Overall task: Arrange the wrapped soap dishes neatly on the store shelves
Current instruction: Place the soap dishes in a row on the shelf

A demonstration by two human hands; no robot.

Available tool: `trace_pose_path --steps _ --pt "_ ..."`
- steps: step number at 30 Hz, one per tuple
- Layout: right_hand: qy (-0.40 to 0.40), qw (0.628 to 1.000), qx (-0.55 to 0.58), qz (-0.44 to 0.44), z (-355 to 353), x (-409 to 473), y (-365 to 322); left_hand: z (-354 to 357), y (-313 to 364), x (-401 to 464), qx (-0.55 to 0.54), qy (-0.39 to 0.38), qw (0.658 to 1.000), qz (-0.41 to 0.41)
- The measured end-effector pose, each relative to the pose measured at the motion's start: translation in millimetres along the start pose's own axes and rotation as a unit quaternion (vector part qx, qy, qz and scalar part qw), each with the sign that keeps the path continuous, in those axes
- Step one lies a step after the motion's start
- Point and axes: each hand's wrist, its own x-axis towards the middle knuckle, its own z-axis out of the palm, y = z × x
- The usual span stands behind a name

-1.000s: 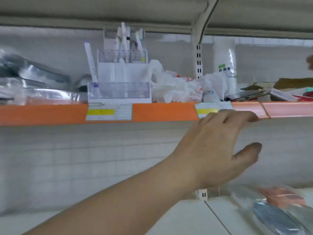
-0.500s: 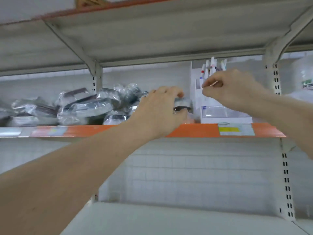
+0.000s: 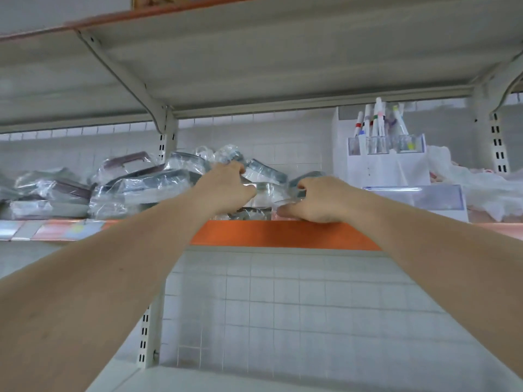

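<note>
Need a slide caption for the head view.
Both hands grip wrapped soap dishes on the orange-edged shelf.

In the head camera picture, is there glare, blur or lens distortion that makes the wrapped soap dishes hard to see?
Head view: glare on the plastic wrap of the soap dishes hides their outlines; the far-left pile is soft and smeared; the wide-angle lens bends the orange shelf edge and stretches both forearms; the left hand and right hand are fairly sharp; lighting is even, without hard shadows.
</note>
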Motion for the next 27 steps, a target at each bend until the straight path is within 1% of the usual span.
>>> trace_pose_path --steps 2,4,6,8,10,12,13,15,17,20,22,25,27 --pt "-0.023 0.999 0.002 -0.030 7 13 1 13 2 16 -0.001 -0.009 1.000 -0.001" --pt "-0.041 0.998 0.030 -0.031 12 22 2 25 4 30 0.004 -0.020 1.000 -0.012" --pt "-0.036 0.999 0.036 -0.003 11 28 3 34 7 42 0.015 -0.034 0.999 -0.026" --pt "-0.038 0.999 0.034 0.007 10 34 5 40 9 54 0.041 -0.046 0.998 -0.030" --pt "-0.046 0.996 0.074 0.023 4 37 7 43 12 60 0.046 -0.046 0.997 -0.049" --pt "-0.056 0.989 0.125 0.057 -7 34 7 46 11 64 0.037 -0.042 0.995 -0.079" --pt "-0.061 0.986 0.134 0.072 -12 31 5 47 10 64 0.033 -0.040 0.995 -0.086" --pt "-0.038 0.986 0.135 0.090 -16 28 0 49 7 66 0.023 -0.036 0.995 -0.087" --pt "0.003 0.991 0.086 0.104 -10 30 -9 47 6 65 0.013 -0.031 0.995 -0.091" --pt "0.046 0.991 -0.004 0.126 5 36 -17 44 2 65 -0.005 -0.008 0.997 -0.075" --pt "0.026 0.988 -0.031 0.152 5 32 -20 42 -4 67 -0.023 -0.003 0.999 -0.049" --pt "0.015 0.983 -0.008 0.182 1 24 -22 36 -11 65 -0.040 -0.027 0.999 -0.002" --pt "0.028 0.977 0.048 0.207 -3 21 -20 31 -14 60 -0.053 -0.039 0.997 0.037"
